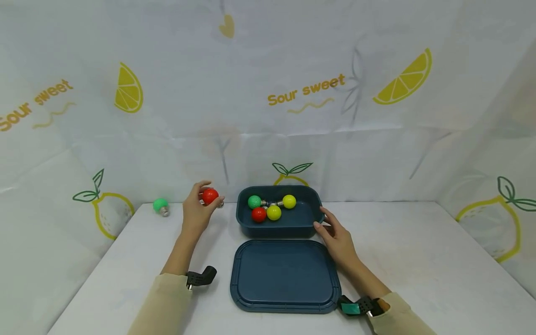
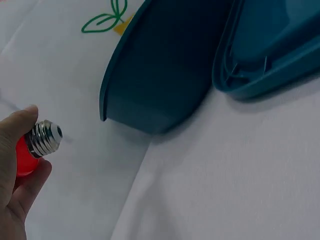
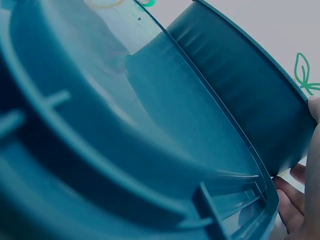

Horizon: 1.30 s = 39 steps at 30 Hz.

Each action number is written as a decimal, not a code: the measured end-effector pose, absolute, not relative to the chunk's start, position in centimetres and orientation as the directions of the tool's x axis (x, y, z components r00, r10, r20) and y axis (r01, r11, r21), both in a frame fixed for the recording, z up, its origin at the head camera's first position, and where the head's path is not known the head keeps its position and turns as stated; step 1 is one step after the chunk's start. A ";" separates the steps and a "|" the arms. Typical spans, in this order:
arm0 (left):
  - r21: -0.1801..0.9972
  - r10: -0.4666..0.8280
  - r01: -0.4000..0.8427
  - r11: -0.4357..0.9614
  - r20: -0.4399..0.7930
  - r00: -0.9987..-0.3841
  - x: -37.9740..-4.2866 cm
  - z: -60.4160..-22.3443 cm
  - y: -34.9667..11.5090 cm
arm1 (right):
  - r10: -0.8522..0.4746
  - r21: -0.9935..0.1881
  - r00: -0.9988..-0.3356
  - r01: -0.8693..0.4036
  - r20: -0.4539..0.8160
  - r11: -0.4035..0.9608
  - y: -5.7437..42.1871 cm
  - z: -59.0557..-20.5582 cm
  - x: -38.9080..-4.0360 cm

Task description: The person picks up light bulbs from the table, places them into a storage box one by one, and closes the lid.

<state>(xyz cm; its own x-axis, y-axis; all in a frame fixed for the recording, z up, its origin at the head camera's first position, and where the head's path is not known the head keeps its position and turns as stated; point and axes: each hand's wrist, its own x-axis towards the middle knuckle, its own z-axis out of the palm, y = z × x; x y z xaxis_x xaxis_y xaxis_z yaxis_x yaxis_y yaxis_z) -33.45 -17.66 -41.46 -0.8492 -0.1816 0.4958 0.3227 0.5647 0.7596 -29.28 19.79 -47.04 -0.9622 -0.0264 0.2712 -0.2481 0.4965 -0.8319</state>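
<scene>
My left hand (image 1: 197,209) pinches a red light bulb (image 1: 210,196) above the table, left of a dark blue plastic box (image 1: 268,231). In the left wrist view the bulb's silver screw base (image 2: 46,139) points toward the box. Several bulbs lie inside the box: a green bulb (image 1: 254,201), a red bulb (image 1: 258,214) and two yellow ones, bases toward the middle. At the box's front right corner, my right hand (image 1: 338,239) grips the wall, thumb at the front and fingers round the side. In the right wrist view much of this hand is cut off.
A dark blue lid (image 1: 286,277) lies flat on the white table in front of the box. Another green bulb (image 1: 160,205) lies at the table's back left. Behind stands a white sheet (image 1: 234,107) with lemon prints.
</scene>
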 end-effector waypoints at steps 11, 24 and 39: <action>0.745 -0.007 0.423 0.516 0.497 -0.868 -33.3 -41.7 -14.3 | -0.026 -0.828 -0.959 -0.257 0.282 0.497 19.9 -47.3 -29.3; 0.803 0.194 0.368 0.469 0.313 -0.930 -33.0 -41.3 -13.8 | -0.027 -0.827 -0.960 -0.256 0.280 0.500 19.8 -47.1 -29.4; 0.755 0.158 0.452 0.475 0.432 -0.888 -32.1 -42.3 -10.8 | -0.023 -0.833 -0.962 -0.248 0.273 0.495 19.7 -47.1 -29.3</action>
<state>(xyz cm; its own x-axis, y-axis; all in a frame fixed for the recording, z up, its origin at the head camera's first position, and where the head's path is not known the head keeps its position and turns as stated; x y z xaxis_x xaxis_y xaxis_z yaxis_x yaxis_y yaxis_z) -32.12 -10.76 -42.28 -0.8880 0.1582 0.4317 0.4517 0.4754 0.7549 -29.30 19.71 -47.13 -0.9619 -0.0227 0.2726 -0.2478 0.4946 -0.8331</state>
